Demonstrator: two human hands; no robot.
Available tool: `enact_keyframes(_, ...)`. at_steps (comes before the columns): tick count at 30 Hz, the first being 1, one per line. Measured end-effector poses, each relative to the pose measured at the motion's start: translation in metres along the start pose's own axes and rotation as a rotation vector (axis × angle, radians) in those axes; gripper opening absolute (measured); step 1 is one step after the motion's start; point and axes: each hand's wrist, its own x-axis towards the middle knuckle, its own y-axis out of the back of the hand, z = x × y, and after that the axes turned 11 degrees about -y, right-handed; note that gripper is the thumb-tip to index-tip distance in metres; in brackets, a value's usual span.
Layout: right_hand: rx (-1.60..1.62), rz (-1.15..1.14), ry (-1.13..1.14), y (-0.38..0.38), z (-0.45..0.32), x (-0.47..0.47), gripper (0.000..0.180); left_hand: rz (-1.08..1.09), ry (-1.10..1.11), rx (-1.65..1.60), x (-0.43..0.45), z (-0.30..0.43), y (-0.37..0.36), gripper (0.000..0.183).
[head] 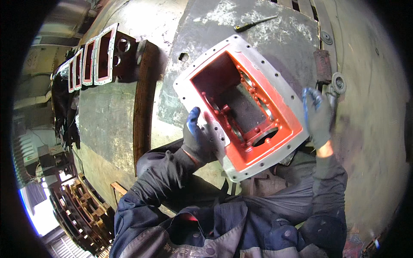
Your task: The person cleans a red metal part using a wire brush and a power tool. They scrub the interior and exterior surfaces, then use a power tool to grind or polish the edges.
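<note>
A rectangular cast-metal housing (284,113), red inside with a bare grey flange full of bolt holes, stands tilted in front of me. My left hand (198,138), in a dark glove with blue fingertips, grips the flange on its left side, thumb on top. At the right edge of the flange is my right hand (316,116), gloved the same way, fingers curled; whether it touches the housing or holds anything, I cannot tell. Round openings show in the red walls. Beyond the housing lies a screwdriver-like tool (255,23) with a black and yellow handle.
Several similar housings (105,54) stand in a row at the upper left, beside a wooden beam (143,100). At the right are an angle grinder (335,87), a dark reddish block (322,66) and a loose disc (326,37). Wooden pallets (80,213) are stacked lower left.
</note>
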Motion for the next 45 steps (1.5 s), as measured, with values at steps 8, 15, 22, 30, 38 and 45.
enact_keyframes(8,0.177,0.073,-0.039,0.013,-0.006,0.022,0.04,0.15,-0.473,0.427,0.042,0.017,0.03,0.049)
enact_keyframes(15,0.276,0.066,-0.002,-0.007,0.0,-0.036,0.052,0.246,-0.874,0.788,0.062,0.083,0.036,0.038)
enact_keyframes(22,0.481,0.133,0.017,-0.022,0.016,-0.029,0.043,0.396,-0.767,1.038,0.069,0.08,0.032,0.046)
enact_keyframes(30,0.146,0.125,0.086,-0.007,0.011,-0.002,0.035,0.562,-0.59,1.004,0.044,0.068,0.084,0.038)
enact_keyframes(38,0.342,0.005,0.028,0.001,0.006,0.004,0.037,0.617,-0.505,1.03,0.038,0.056,0.121,0.063)
enact_keyframes(45,0.417,-0.038,-0.003,-0.001,0.011,0.006,0.039,0.503,-0.545,0.917,0.036,0.053,0.094,0.059)
